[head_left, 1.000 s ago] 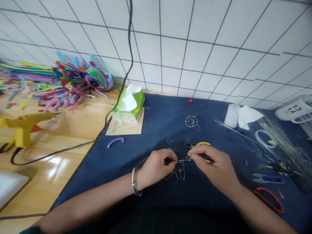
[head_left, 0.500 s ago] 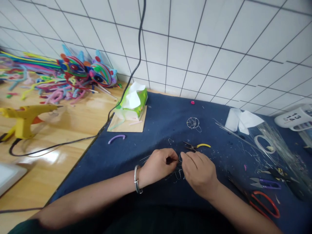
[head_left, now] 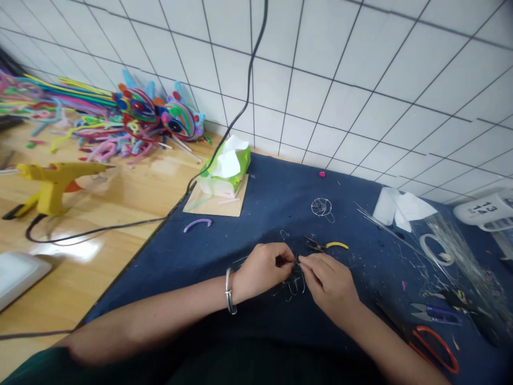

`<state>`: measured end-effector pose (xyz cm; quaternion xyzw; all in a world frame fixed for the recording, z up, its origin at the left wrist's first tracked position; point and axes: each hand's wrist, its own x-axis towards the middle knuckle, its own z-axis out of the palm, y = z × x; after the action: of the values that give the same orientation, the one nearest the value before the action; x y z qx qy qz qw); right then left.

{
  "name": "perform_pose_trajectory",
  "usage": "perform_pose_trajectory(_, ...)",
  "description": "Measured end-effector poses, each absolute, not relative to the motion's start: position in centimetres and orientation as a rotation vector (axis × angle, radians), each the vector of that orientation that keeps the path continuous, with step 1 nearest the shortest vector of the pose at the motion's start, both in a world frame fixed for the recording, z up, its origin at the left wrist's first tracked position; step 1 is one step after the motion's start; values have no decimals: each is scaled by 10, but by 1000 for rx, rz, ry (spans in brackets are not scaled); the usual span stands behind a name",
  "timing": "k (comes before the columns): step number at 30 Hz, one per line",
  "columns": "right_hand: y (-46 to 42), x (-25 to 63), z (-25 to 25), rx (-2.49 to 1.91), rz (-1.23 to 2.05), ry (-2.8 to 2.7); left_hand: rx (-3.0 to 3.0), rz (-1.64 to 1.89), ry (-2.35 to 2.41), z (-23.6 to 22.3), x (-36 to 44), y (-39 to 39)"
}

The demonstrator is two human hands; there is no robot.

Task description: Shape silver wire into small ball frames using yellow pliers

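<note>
My left hand (head_left: 264,266) is closed in a pinch on thin wire (head_left: 294,287), with a silver bracelet at its wrist. Facing it, my right hand (head_left: 331,283) pinches the same bent wire, the fingertips of both hands almost touching. Curved wire loops hang below the fingertips; the part between the fingers is hidden. Just beyond the hands lie yellow-handled pliers (head_left: 326,245) and a small bent piece of wire (head_left: 284,234). Farther back rests a round wire frame (head_left: 321,207) with crossing strands and a loop on one side.
A tissue pack (head_left: 230,166) sits on cardboard at the back left. Left of the cloth are a yellow glue gun (head_left: 56,182) and colourful pipe cleaners (head_left: 108,144). To the right lie red-handled scissors (head_left: 436,347), purple snips (head_left: 438,314) and many loose wires (head_left: 452,240).
The camera view has shifted slightly, so the scene sits a little to the right. Both hands keep their pinch on the wire; the right fingertips have come closer together at it.
</note>
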<state>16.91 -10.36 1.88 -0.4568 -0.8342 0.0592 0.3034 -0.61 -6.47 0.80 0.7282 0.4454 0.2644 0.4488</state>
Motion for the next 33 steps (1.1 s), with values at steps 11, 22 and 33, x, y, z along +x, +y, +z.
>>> perform_pose_trajectory(11, -112, 163, 7, -1201, -48, -2256, 1702, 680, 1149, 5, -6, -64)
perform_pose_trajectory(22, -120, 170, -4, -1069, -484, -2376, 1691, 736, 1123, 11, -5, -66)
perform_pose_trajectory(33, -112, 172, 1, -1057, -89, -2273, 1671, 726, 1117, 10, -6, -66)
